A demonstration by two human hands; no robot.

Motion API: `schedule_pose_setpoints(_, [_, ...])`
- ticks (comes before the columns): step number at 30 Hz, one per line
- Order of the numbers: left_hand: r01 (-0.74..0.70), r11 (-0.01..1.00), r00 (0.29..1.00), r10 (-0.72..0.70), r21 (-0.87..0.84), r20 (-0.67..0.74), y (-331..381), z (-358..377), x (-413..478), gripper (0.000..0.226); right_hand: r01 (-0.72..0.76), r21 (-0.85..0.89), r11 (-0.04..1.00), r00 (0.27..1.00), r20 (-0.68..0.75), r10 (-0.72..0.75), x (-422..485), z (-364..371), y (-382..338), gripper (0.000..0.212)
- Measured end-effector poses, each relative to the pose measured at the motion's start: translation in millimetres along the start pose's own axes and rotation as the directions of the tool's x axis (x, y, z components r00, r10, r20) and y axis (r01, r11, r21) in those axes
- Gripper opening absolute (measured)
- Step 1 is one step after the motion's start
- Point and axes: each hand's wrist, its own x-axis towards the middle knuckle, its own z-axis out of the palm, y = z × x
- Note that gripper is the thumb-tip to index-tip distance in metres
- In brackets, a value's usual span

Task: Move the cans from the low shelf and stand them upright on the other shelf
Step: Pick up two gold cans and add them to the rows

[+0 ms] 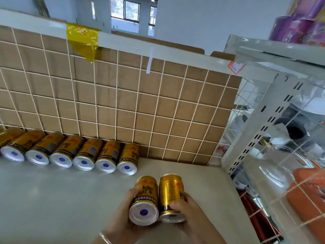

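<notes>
**Two gold cans held over the pale shelf**

A pale, smooth shelf fills the lower frame, backed by a white wire grid with brown cardboard behind it. A white rail with yellow tape tops the grid; beyond it are a white room and a window.

A row of gold cans stands along the grid on the left, silver ends toward the camera. The shelf to the right of the row lies bare up to the corner, where a slotted white upright marks the right edge.

The left hand curls round one can; the right hand grips another can, the two cans touching side by side above the front of the shelf.

Behind the right-hand wire panel sit an orange object and blurred items. Purple packages rest on an upper shelf.
</notes>
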Motion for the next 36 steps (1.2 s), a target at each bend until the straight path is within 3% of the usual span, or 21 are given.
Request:
schedule_pose_setpoints(3, [-0.010, 1.000, 0.999, 0.010, 0.015, 0.041, -9.0, -4.7, 1.1, 0.067, 0.021, 0.129, 0.991, 0.999, 0.044, -0.026, -9.3, -3.4, -2.2, 0.074])
schedule_pose_setpoints(6, [-0.048, 0.990, 0.995, 0.036, 0.129, 0.095, -1.8, -3.9, -10.2, 0.071, 0.026, 0.205, 0.978, 0.993, 0.106, -0.048, -14.3, -6.3, -3.9, 0.066])
schedule_pose_setpoints(8, [-0.099, 0.974, 0.991, 0.079, 0.205, 0.104, 2.6, -7.8, -19.0, 0.081, 0.010, 0.228, 0.974, 0.987, 0.152, -0.046, -12.4, -2.6, -3.0, 0.071])
schedule_pose_setpoints(16, [-0.299, 0.892, 0.949, 0.315, 0.339, 0.007, 7.3, -45.1, -60.0, 0.075, 0.179, -0.038, 0.983, 0.930, 0.334, -0.157, -8.2, 45.0, -5.9, 0.086])
schedule_pose_setpoints(20, [-0.409, 0.870, 0.898, 0.437, 0.275, -0.045, 16.1, -72.8, -85.2, 0.071, 0.241, -0.060, 0.969, 0.902, 0.384, -0.200, -6.0, 91.7, -10.1, 0.103])
schedule_pose_setpoints(26, [-0.527, 0.827, 0.814, 0.558, 0.196, -0.161, 28.2, -124.1, -141.8, 0.068, 0.287, -0.050, 0.957, 0.817, 0.534, -0.217, -17.5, 178.6, -11.0, 0.086])
schedule_pose_setpoints(32, [-0.608, 0.782, 0.745, 0.622, 0.138, -0.243, 35.3, -188.2, -220.8, 0.068, 0.207, 0.003, 0.978, 0.742, 0.651, -0.159, -40.0, 281.4, 8.2, 0.065])
schedule_pose_setpoints(34, [-0.633, 0.766, 0.716, 0.633, 0.108, -0.293, 38.7, -213.7, -247.8, 0.079, 0.202, -0.025, 0.979, 0.742, 0.656, -0.137, -46.9, 315.9, 17.8, 0.065])
schedule_pose_setpoints(36, [-0.646, 0.752, 0.683, 0.646, 0.131, -0.341, 43.3, -236.0, -275.8, 0.076, 0.220, -0.057, 0.974, 0.757, 0.639, -0.134, -54.6, 352.7, 27.5, 0.070])
